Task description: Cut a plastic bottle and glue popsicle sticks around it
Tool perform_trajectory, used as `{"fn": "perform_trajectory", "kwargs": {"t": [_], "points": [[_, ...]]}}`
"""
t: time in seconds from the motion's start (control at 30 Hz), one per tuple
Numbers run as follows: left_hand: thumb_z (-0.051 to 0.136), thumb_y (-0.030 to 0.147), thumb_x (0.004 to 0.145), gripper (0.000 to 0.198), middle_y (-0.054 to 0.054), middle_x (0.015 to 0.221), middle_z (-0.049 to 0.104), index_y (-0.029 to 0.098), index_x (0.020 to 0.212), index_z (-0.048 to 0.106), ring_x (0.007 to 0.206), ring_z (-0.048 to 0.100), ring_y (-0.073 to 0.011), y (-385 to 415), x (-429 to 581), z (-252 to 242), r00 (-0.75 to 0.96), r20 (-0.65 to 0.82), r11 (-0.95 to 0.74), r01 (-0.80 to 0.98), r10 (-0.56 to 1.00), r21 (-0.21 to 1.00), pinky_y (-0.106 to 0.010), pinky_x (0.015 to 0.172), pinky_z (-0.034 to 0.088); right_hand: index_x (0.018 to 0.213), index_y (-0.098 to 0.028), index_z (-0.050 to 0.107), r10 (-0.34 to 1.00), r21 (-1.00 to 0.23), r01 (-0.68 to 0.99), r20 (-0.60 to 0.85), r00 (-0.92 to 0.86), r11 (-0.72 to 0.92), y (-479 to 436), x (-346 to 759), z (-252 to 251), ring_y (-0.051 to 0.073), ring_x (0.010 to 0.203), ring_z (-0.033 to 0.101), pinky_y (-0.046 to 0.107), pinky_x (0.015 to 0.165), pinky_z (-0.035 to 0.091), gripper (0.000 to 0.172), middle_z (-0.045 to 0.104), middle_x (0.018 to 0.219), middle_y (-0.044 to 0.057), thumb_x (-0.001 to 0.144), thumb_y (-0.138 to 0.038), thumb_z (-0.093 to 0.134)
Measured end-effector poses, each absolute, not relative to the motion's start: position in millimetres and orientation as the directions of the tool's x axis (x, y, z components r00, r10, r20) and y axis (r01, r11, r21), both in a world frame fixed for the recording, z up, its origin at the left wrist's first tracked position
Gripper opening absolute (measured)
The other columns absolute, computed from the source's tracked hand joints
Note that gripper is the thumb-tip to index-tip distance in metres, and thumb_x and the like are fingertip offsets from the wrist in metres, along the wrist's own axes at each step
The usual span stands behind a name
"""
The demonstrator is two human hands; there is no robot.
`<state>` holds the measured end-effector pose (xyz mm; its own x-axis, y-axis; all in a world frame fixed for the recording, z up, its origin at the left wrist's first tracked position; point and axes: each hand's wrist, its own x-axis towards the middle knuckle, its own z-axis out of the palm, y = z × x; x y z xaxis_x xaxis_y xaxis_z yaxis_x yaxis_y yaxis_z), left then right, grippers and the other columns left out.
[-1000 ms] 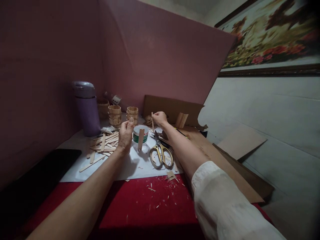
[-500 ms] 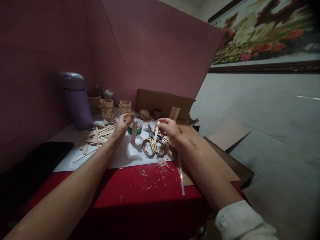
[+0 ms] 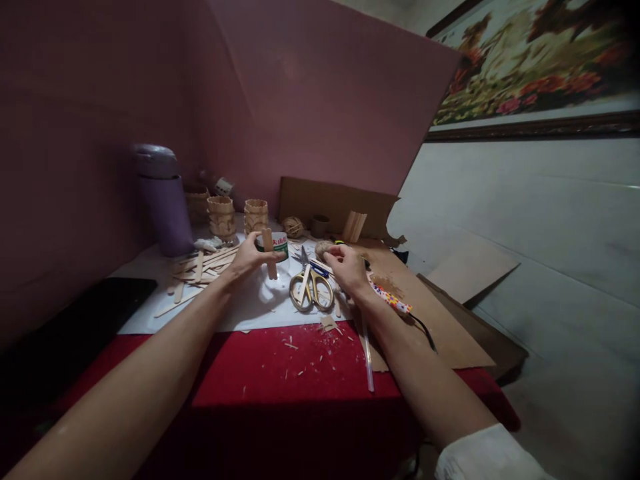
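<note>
Left hand (image 3: 247, 257): centre of the frame, closed in a pinch on a wooden craft stick (image 3: 270, 253), thumb on one face and fingers on the other.
Wooden craft stick: held upright, just in front of the white glue tub (image 3: 275, 244); we judge the mid-length grip leaves both ends free.
Right hand (image 3: 349, 268): right of centre, fingers curled down over the sheet edge; we cannot tell whether they pinch anything.
Scissors (image 3: 311, 288): gold handles, lying flat between the two hands with handles toward us, near the right hand, probably for a quick pick-up.
Loose craft sticks (image 3: 205, 267): a fanned heap left of the left hand, close enough to draw from.
Cut stick stack (image 3: 354, 227): propped against the cardboard sheet (image 3: 335, 203) at the back.
Stick-built cups (image 3: 256, 215): standing at the back, well apart from the hands.
Twine ball (image 3: 293, 227): beside the cups.
White paper sheet (image 3: 240, 313): under the tools, covering the red cloth (image 3: 300, 380), which carries wood chips.
Patterned pen-like tool (image 3: 391, 299): on brown card, just beside the right wrist.
Purple flask (image 3: 163, 200): upper left, upright.
</note>
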<state>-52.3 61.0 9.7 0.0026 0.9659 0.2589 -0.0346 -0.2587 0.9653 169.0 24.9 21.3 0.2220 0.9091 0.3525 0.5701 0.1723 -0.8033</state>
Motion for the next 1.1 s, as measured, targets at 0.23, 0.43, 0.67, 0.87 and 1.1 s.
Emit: {"fn": "perform_trajectory", "kwargs": {"t": [0.23,0.43,0.67,0.87,1.1], "points": [[0.089,0.038,0.055,0.055,-0.006,0.088,0.067,0.015,0.097,0.063,0.075,0.066,-0.0211,40.9,-45.5,24.9,0.129,0.153,-0.092,-0.388,0.98,0.917,-0.034,0.063,0.053,0.085,-0.019,0.075,0.906,-0.502,0.845,0.42,0.054,0.182,-8.6,218.7,52.6,0.021,0.074,0.066,0.029,0.066,0.044,0.024,0.074,0.08,0.006,0.086,-0.032,0.055],[0.079,0.058,0.066,0.05,-0.007,0.086,0.067,0.02,0.095,0.063,0.074,0.066,-0.0237,37.7,-41.3,30.5,0.141,0.103,-0.027,-0.459,0.985,0.888,-0.041,0.068,0.057,0.093,-0.021,0.075,0.979,-0.25,0.957,0.177,-0.101,0.144,-31.4,281.0,38.0,0.026,0.088,0.066,0.03,0.074,0.046,0.031,0.074,0.093,0.008,0.069,-0.039,0.078],[0.072,0.05,0.075,0.038,-0.005,0.083,0.066,0.023,0.1,0.063,0.068,0.065,-0.023,34.6,-40.9,32.0,0.114,0.045,0.013,-0.463,0.992,0.887,-0.042,0.063,0.057,0.098,-0.019,0.068,0.972,-0.447,0.869,0.184,-0.146,0.215,-42.1,282.8,15.6,0.024,0.095,0.062,0.033,0.084,0.046,0.022,0.07,0.103,0.009,0.078,-0.03,0.068],[0.062,0.037,0.079,0.031,-0.007,0.08,0.067,0.019,0.104,0.064,0.067,0.065,-0.0227,28.7,-38.5,37.0,0.197,-0.006,0.103,-0.487,0.98,0.867,-0.039,0.059,0.057,0.088,-0.02,0.061,0.996,-0.936,0.344,0.091,0.019,0.079,-58.4,286.2,33.3,0.014,0.059,0.051,0.025,0.051,0.039,0.031,0.057,0.07,0.0,0.079,-0.05,0.066],[0.066,0.043,0.078,0.034,-0.01,0.084,0.071,0.019,0.101,0.067,0.066,0.065,-0.0229,21.2,-26.9,32.8,0.304,0.0,0.142,-0.445,0.953,0.884,-0.039,0.061,0.057,0.085,-0.019,0.062,0.999,-0.998,0.048,-0.04,0.021,-0.041,-80.0,258.5,49.0,0.008,0.05,0.042,0.02,0.043,0.033,0.031,0.05,0.066,-0.003,0.069,-0.04,0.079]]}}
